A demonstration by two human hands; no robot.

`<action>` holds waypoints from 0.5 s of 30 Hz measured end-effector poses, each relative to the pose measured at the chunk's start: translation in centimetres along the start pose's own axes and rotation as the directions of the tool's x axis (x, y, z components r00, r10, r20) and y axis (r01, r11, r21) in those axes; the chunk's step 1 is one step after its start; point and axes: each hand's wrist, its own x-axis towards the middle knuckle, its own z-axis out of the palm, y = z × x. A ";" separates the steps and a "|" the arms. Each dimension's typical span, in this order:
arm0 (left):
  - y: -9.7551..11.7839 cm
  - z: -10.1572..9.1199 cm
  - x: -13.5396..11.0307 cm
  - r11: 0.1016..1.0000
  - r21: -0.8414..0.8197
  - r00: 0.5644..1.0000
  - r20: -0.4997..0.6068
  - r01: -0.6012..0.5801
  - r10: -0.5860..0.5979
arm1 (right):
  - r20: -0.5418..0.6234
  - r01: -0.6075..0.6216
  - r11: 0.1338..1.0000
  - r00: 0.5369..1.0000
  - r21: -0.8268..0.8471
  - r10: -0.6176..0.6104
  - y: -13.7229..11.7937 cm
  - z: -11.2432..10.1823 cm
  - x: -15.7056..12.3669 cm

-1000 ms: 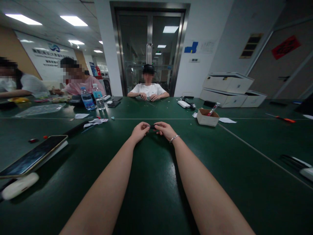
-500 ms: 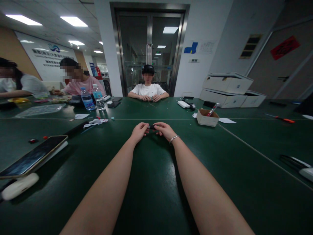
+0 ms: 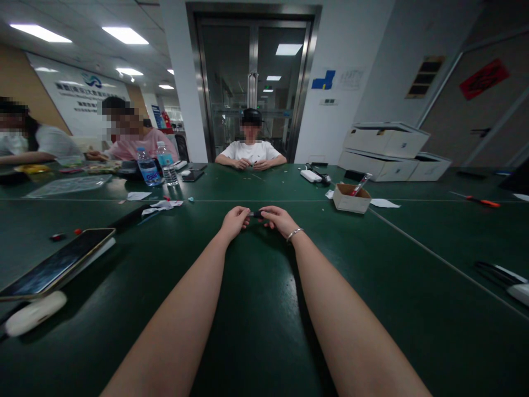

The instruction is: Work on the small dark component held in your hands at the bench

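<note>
Both arms reach forward over the green table (image 3: 252, 309). Between my hands is a small black object (image 3: 257, 214) with a paler grey end on its left side; it is too small to tell its kind. My left hand (image 3: 236, 221) pinches the grey end with thumb and fingertips. The black end is gripped by my right hand (image 3: 280, 220), its thumb and index finger closed and the other fingers curled below. A silver bracelet (image 3: 295, 234) circles my right wrist. The fingertips partly hide the object.
At left lie a phone (image 3: 58, 264), a white case (image 3: 36, 313) and paper scraps (image 3: 162, 207). Two bottles (image 3: 149, 167) stand farther back. On the right are a small open box (image 3: 351, 199), white boxes (image 3: 382, 140) and an orange-handled screwdriver (image 3: 481, 201). A person (image 3: 250, 149) sits opposite; two others sit left.
Slightly more of the grey end shows between my fingertips; my hands otherwise stay in place. The hands of the person opposite have shifted a little.
</note>
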 end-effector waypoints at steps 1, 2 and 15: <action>0.0 0.0 0.0 1.000 0.012 1.000 -0.002 -0.013 0.013 | 0.003 0.001 1.000 1.000 -0.001 -0.001 0.0 0.0 0.0; 0.1 0.0 -0.1 0.999 0.020 1.000 -0.005 -0.025 0.025 | 0.004 0.001 1.000 1.000 -0.001 -0.001 0.0 0.0 0.0; -0.1 0.0 0.1 0.999 0.029 1.000 0.014 -0.029 0.028 | 0.008 -0.012 1.000 1.000 0.001 0.012 -0.2 0.0 -0.1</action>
